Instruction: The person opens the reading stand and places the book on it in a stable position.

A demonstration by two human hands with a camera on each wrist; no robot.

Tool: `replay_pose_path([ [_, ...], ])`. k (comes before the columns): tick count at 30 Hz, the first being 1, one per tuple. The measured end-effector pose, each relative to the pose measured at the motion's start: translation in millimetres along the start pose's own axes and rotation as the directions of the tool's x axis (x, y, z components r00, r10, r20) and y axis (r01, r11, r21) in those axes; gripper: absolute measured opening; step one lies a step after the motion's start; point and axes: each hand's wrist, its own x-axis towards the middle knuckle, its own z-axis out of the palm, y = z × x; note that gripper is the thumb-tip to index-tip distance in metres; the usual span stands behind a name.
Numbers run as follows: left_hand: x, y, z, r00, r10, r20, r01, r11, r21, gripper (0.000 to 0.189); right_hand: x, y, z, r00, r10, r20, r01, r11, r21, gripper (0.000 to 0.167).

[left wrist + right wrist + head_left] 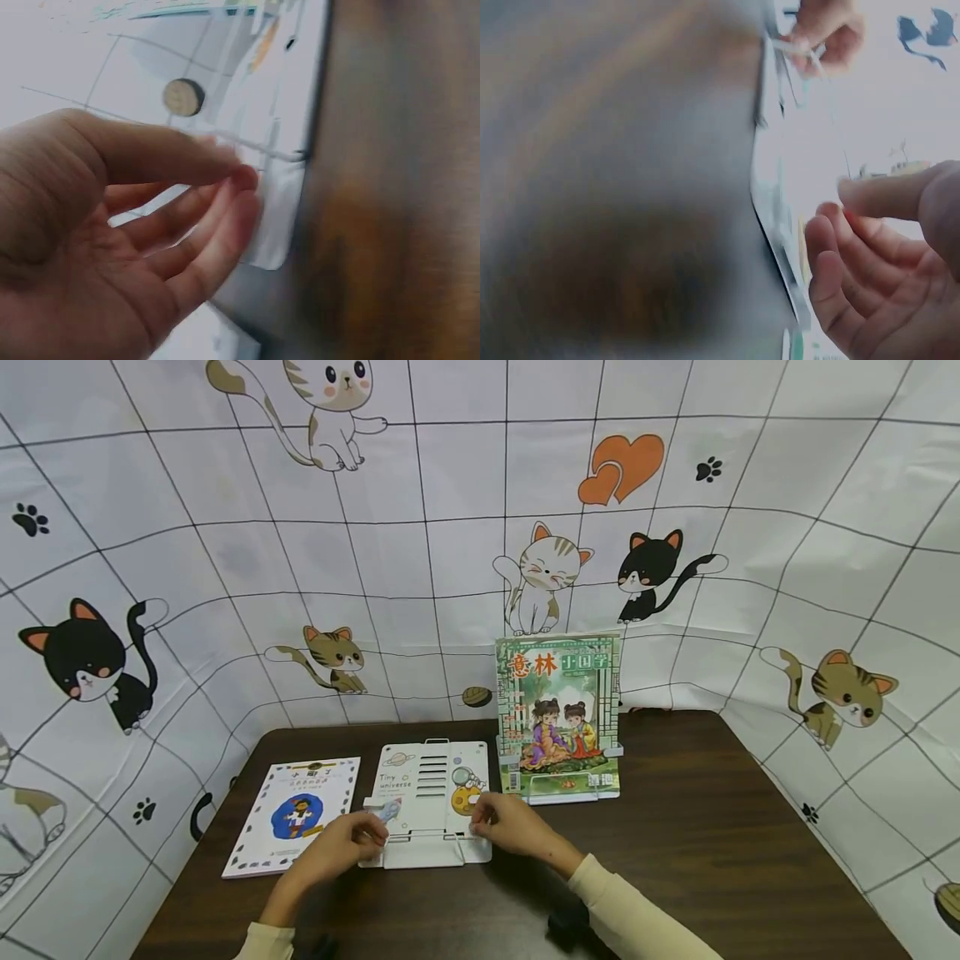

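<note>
A white book stand (420,810) printed with "Tiny universe", a rocket and an astronaut lies folded flat on the dark table. It has slots down its middle and a wire page holder (460,849) at its front lip. My left hand (347,845) is at its front left corner, thumb and fingers loosely bent. In the left wrist view the thumb (187,157) overlaps the fingertips, with nothing visible held. At the right edge, near the printed planet, is my right hand (517,828). The right wrist view shows a gap between its thumb (885,195) and curved fingers.
A white book (258,831) with a blue round picture lies left of the stand. Behind on the right, a green magazine (558,693) leans upright on a clear holder (570,785). A cat-print cloth (450,560) hangs behind the brown table (697,827).
</note>
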Motion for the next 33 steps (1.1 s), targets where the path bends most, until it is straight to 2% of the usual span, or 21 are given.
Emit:
replay_pose_path([
  [2,1.6,6.1,-6.8,0.994,-0.042,-0.103,0.043,0.999,0.012,0.016,1.8,2.6,-8.8,0.995,0.058,-0.077,-0.057,0.998,0.014,0.009],
  [3,3.2,8.7,-9.8,0.984,-0.068,-0.162,0.072,0.997,0.019,0.015,2.3,3.7,-12.8,0.990,0.085,-0.108,-0.082,0.996,0.037,0.008],
  [5,7.8,12.0,-14.5,0.956,-0.105,-0.272,0.120,0.992,0.039,0.016,3.1,7.7,-17.9,0.979,0.143,-0.145,-0.132,0.988,0.083,0.008],
  [7,13.5,13.1,-17.9,0.930,-0.127,-0.346,0.159,0.985,0.065,0.019,3.8,11.8,-19.6,0.972,0.174,-0.159,-0.154,0.979,0.132,0.014],
  [9,20.5,12.3,-19.7,0.915,-0.141,-0.378,0.189,0.977,0.094,0.023,4.3,16.1,-17.9,0.972,0.183,-0.148,-0.155,0.972,0.179,0.020],
  [11,27.5,11.6,-19.6,0.912,-0.157,-0.379,0.217,0.969,0.120,0.028,5.2,19.8,-13.8,0.977,0.175,-0.123,-0.149,0.969,0.198,0.024],
  [15,41.6,8.7,-14.9,0.929,-0.206,-0.308,0.257,0.957,0.133,0.040,7.7,24.7,-5.7,0.983,0.165,-0.083,-0.142,0.963,0.228,0.031],
  [18,49.0,6.4,-11.0,0.930,-0.235,-0.281,0.278,0.953,0.121,0.046,9.4,24.3,-2.4,0.984,0.160,-0.082,-0.138,0.964,0.229,0.034],
  [24,53.7,5.9,-7.1,0.910,-0.285,-0.300,0.311,0.950,0.042,0.050,8.5,19.9,2.5,0.991,0.103,-0.082,-0.091,0.987,0.134,0.039],
  [30,56.7,3.7,-6.5,0.906,-0.308,-0.291,0.311,0.950,-0.039,0.051,4.7,15.6,4.1,0.986,0.137,-0.098,-0.121,0.981,0.151,0.054],
  [33,58.6,1.9,-5.9,0.900,-0.306,-0.311,0.300,0.951,-0.068,0.041,3.6,14.8,5.4,0.981,0.157,-0.111,-0.139,0.979,0.152,0.057],
])
